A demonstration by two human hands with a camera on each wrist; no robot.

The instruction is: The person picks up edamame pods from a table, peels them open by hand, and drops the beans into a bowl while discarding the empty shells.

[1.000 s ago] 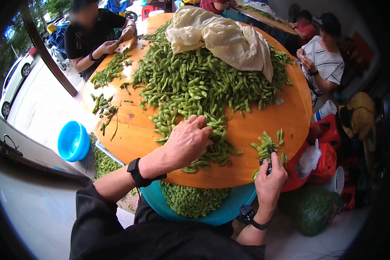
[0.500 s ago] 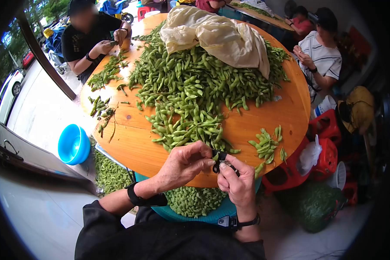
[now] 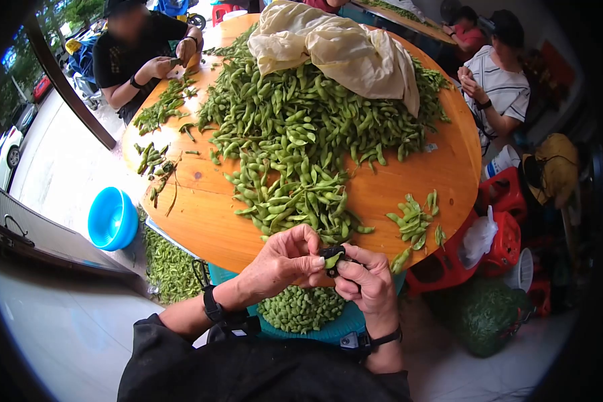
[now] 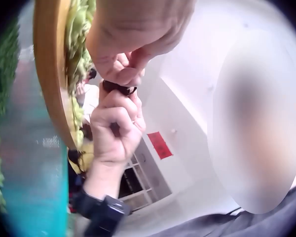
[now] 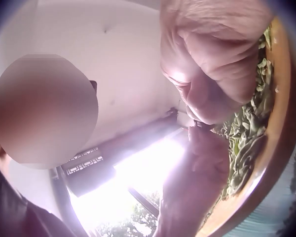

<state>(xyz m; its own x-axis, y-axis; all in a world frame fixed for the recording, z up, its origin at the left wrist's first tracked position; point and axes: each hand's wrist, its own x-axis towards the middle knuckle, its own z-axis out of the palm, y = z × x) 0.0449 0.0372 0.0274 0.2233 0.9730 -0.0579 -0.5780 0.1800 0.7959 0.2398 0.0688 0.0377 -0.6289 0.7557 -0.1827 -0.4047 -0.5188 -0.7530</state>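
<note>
My left hand [image 3: 281, 260] pinches a green soybean pod [image 3: 333, 260] between thumb and fingers. Curled round a small black hand tool [image 3: 331, 252] is my right hand [image 3: 367, 276], its thumb near the pod. Pod and tool meet between the two hands, just over the near edge of the round wooden table [image 3: 201, 224]. From the left wrist, the dark tool [image 4: 117, 88] shows between the fingertips; the pod is hidden there. Under the hands, a teal basin [image 3: 342, 326] holds shelled green beans [image 3: 301, 309]. A large heap of pods [image 3: 275, 127] spreads toward me on the tabletop.
A cream cloth [image 3: 335, 50] lies over the heap. Several pods form a small pile [image 3: 414, 221] at the table's right. Red stools [image 3: 506, 244] stand right, a blue basin [image 3: 112, 218] left. Two people [image 3: 124, 67] [image 3: 499, 80] sit across the table.
My left hand came back from the pod heap and my right hand from the small pile at right. They met at the table edge, the pod now against the black tool.
</note>
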